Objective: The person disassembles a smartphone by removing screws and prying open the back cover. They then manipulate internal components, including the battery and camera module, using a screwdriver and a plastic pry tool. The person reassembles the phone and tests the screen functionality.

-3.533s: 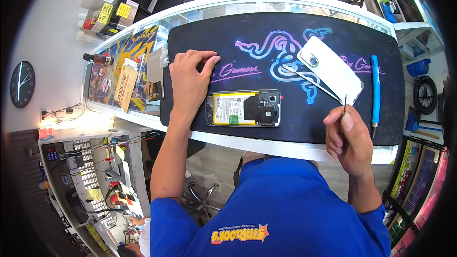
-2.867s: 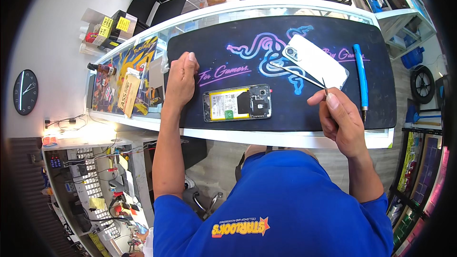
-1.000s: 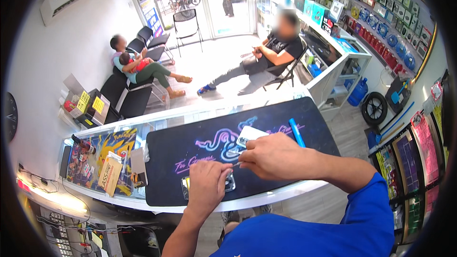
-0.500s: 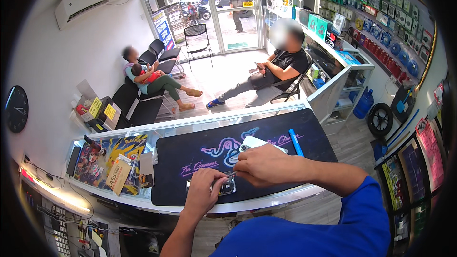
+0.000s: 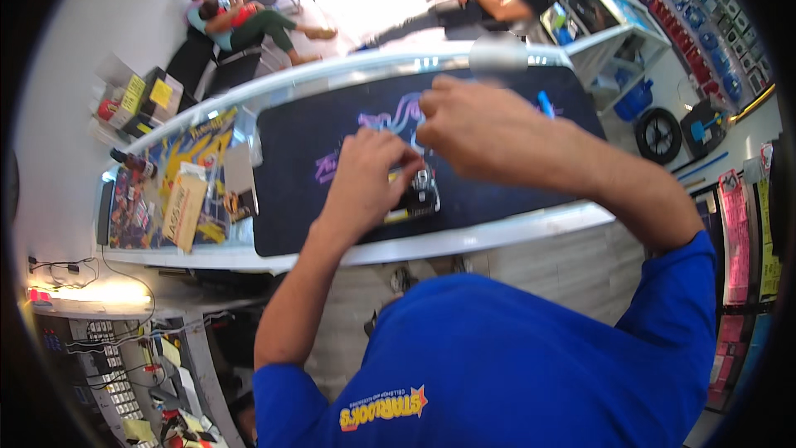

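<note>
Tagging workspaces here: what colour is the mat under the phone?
Black mat with purple and blue artwork; head view.

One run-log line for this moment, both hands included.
left hand: partly covering opened phone | right hand: above black mat, grip unclear

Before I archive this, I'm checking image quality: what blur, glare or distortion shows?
Head view: the opened phone and the left grip look soft; head view: the white counter bends in a curve; head view: the far floor is nearly washed out, and the light strip at lower left glares.
</note>
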